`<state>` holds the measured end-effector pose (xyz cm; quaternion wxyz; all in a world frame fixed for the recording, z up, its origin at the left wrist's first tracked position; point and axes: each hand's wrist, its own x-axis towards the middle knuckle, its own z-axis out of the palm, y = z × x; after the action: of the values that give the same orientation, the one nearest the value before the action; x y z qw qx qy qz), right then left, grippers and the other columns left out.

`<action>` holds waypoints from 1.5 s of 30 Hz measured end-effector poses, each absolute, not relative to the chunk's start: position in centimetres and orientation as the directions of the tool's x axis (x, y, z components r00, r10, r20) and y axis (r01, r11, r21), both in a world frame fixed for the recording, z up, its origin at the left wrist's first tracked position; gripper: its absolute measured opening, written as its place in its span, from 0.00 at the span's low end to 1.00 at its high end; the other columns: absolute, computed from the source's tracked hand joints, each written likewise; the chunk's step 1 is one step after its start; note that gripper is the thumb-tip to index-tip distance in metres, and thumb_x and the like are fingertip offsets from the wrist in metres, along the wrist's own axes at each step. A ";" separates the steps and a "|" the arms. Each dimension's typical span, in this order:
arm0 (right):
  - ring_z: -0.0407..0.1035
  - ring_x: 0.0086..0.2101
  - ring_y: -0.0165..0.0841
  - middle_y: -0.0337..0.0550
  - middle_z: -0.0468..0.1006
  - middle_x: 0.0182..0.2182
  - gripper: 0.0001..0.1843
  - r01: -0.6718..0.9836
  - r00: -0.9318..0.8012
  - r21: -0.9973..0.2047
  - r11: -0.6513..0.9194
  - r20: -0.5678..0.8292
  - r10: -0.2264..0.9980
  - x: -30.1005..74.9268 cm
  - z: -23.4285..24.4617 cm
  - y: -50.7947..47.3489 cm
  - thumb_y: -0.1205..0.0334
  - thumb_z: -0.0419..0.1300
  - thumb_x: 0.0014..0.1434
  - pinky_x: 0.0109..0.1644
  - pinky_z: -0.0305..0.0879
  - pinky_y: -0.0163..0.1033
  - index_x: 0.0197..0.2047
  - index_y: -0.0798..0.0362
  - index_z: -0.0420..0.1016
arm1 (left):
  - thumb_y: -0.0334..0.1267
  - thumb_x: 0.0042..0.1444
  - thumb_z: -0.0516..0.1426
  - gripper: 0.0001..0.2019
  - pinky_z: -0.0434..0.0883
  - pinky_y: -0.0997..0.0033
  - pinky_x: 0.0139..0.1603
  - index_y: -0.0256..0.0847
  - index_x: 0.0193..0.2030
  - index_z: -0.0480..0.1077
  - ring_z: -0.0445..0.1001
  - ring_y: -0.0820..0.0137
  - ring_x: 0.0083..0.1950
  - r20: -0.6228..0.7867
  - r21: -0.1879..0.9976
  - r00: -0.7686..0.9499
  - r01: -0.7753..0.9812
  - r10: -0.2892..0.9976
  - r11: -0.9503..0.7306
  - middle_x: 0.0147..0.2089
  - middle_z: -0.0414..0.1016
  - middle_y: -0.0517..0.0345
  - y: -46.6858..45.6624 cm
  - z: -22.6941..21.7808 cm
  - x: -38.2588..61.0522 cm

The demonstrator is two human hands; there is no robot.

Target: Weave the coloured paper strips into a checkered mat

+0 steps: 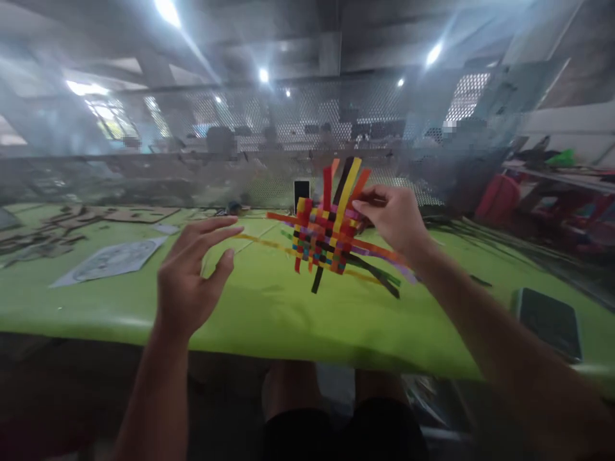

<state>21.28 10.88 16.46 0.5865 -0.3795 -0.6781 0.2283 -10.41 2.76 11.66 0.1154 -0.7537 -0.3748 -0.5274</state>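
A small piece woven from colourful flat strips [321, 234] is held up above the green table, its loose ends in red, yellow, orange, black, green and purple sticking out on all sides. My right hand [389, 214] pinches it at the upper right edge, thumb showing and other fingertips partly hidden behind. To the left, my left hand [196, 269] is raised with fingers spread and thumb apart. One long yellow strip [262, 241] runs from the weave toward the left fingertips; it seems to pass behind them, and I see no grip on it.
Green table [269, 320] spans the view. A printed paper sheet [113, 259] and cut cardboard pieces [129, 216] lie at left. A dark phone-like device [548, 323] lies at right, near long thin strips [500, 240]. A small dark-screened object [302, 189] stands behind the weave, before a mesh partition [269, 192].
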 end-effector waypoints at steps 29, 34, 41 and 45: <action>0.73 0.29 0.33 0.42 0.83 0.31 0.06 0.613 -0.140 -0.776 0.152 0.082 0.987 29.3 2.3 14.9 0.72 0.62 0.53 0.35 0.69 0.37 0.31 0.53 0.79 | 0.45 0.64 0.60 0.18 0.65 0.51 0.66 0.35 0.55 0.71 0.63 0.53 0.67 0.292 -0.025 0.695 0.693 0.657 -0.721 0.65 0.67 0.42 13.5 1.2 8.4; 0.70 0.35 0.36 0.44 0.79 0.34 0.06 0.701 -0.231 -0.631 0.331 0.237 0.944 29.3 1.9 13.7 0.72 0.62 0.51 0.43 0.65 0.40 0.33 0.53 0.76 | 0.41 0.63 0.60 0.13 0.68 0.51 0.63 0.34 0.49 0.74 0.65 0.52 0.64 0.264 -0.021 0.697 0.696 0.667 -0.718 0.61 0.70 0.42 13.4 1.2 8.4; 0.70 0.38 0.40 0.49 0.78 0.36 0.08 0.705 -0.481 -0.313 0.636 0.449 0.753 29.5 0.5 12.3 0.72 0.55 0.59 0.45 0.68 0.45 0.36 0.54 0.74 | 0.39 0.64 0.59 0.13 0.71 0.52 0.58 0.32 0.51 0.75 0.67 0.52 0.62 0.274 -0.061 0.711 0.684 0.647 -0.727 0.60 0.72 0.43 13.3 1.2 8.4; 0.70 0.40 0.40 0.51 0.78 0.38 0.09 0.692 -0.537 -0.211 0.690 0.488 0.688 29.6 0.2 12.2 0.73 0.54 0.61 0.45 0.69 0.45 0.33 0.53 0.73 | 0.37 0.66 0.58 0.12 0.70 0.54 0.58 0.32 0.51 0.74 0.68 0.54 0.62 0.320 -0.081 0.726 0.661 0.609 -0.746 0.62 0.71 0.42 13.2 1.1 8.4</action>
<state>29.62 12.24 0.16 0.2764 -0.3937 -0.8767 -0.0038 8.38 13.19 1.12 0.0952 -0.9241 -0.3437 -0.1376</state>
